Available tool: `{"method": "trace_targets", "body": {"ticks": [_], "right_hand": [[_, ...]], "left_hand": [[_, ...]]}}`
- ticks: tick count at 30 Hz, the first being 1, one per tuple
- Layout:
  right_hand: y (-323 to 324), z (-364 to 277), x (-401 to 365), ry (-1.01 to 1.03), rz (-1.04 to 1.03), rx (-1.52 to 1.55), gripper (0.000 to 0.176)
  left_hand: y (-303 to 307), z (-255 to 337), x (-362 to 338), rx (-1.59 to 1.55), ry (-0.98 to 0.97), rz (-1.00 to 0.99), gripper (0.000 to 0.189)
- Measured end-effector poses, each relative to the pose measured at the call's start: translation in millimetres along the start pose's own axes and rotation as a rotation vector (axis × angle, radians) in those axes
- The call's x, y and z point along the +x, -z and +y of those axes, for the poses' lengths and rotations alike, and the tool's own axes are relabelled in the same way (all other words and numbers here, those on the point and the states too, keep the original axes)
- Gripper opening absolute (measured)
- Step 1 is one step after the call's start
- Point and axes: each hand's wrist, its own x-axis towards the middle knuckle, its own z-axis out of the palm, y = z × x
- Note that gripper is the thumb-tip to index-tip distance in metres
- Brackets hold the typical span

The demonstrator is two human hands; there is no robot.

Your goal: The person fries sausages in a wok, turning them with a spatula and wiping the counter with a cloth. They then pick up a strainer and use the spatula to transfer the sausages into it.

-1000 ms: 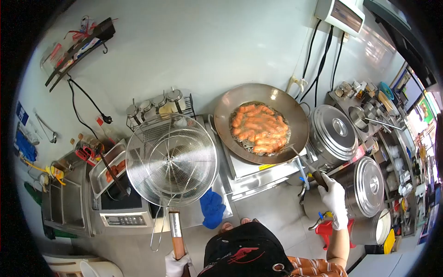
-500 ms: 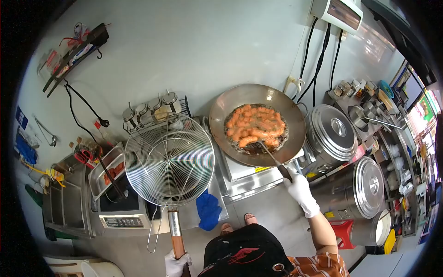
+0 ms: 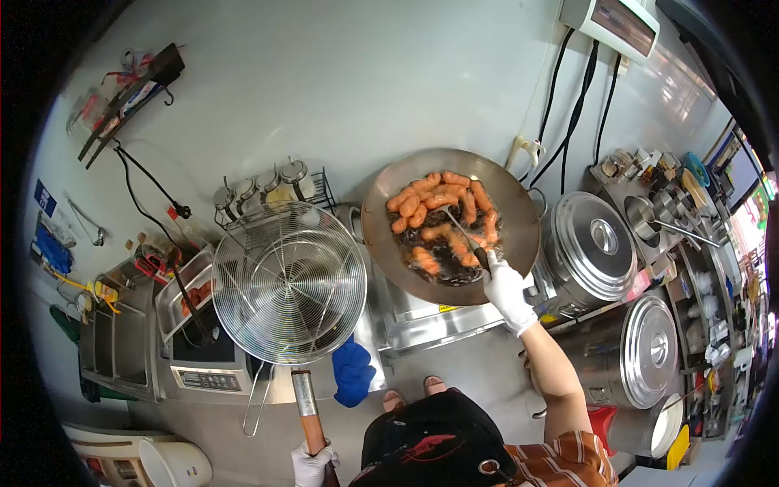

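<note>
My right hand (image 3: 508, 297), in a white glove, is closed round the dark handle of a ladle (image 3: 462, 230). The ladle reaches into a large wok (image 3: 380, 243), where reddish-brown sausages (image 3: 436, 200) lie in dark bubbling oil; its head is hard to make out among them. At the bottom of the view my gloved left hand (image 3: 313, 466) is wrapped round the wooden handle (image 3: 310, 426) of a big wire strainer (image 3: 288, 284). The strainer's round mesh hangs level over a pot on the counter, left of the wok.
Lidded steel pots (image 3: 596, 235) stand right of the wok. Seasoning jars (image 3: 294, 174) are in a rack by the wall. A blue cloth (image 3: 352, 372) hangs at the counter edge. A metal tray (image 3: 173, 304) and a sink (image 3: 118, 345) are at the left.
My right hand has pushed the ladle further into the wok, toward the far side. The sausages have spread apart, with dark oil showing between them. My left hand keeps its hold on the strainer.
</note>
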Motion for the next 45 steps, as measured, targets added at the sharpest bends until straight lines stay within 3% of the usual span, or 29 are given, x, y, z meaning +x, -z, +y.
{"method": "trace_targets", "body": {"ticks": [8, 12, 15, 18, 20, 27, 31, 45], "right_hand": [[30, 49, -18, 0.012, -0.091, -0.188, 0.049], [59, 61, -48, 0.042, -0.119, -0.124, 0.048], [80, 57, -66, -0.100, -0.208, 0.039, 0.048], [104, 64, -76, -0.139, -0.138, 0.252, 0.049], [137, 56, -79, -0.210, -0.177, 0.237, 0.050], [214, 53, -101, -0.177, -0.192, 0.104, 0.049], [211, 44, -109, -0.161, -0.258, 0.098, 0.049], [88, 6, -74, -0.214, -0.326, 0.363, 0.046]], "left_hand": [[-19, 2, 2, 0.025, -0.030, -0.011, 0.013], [-24, 9, 0, 0.052, -0.024, -0.011, 0.012], [-24, 10, 2, 0.056, -0.027, -0.023, 0.011], [-24, 10, 4, 0.062, -0.047, -0.032, 0.010], [-23, 10, 5, 0.067, -0.043, -0.040, 0.010], [-23, 12, 6, 0.069, -0.039, -0.063, 0.012], [-24, 14, 6, 0.098, -0.037, -0.064, 0.010], [-12, 0, -2, 0.041, -0.027, -0.055, 0.010]]}}
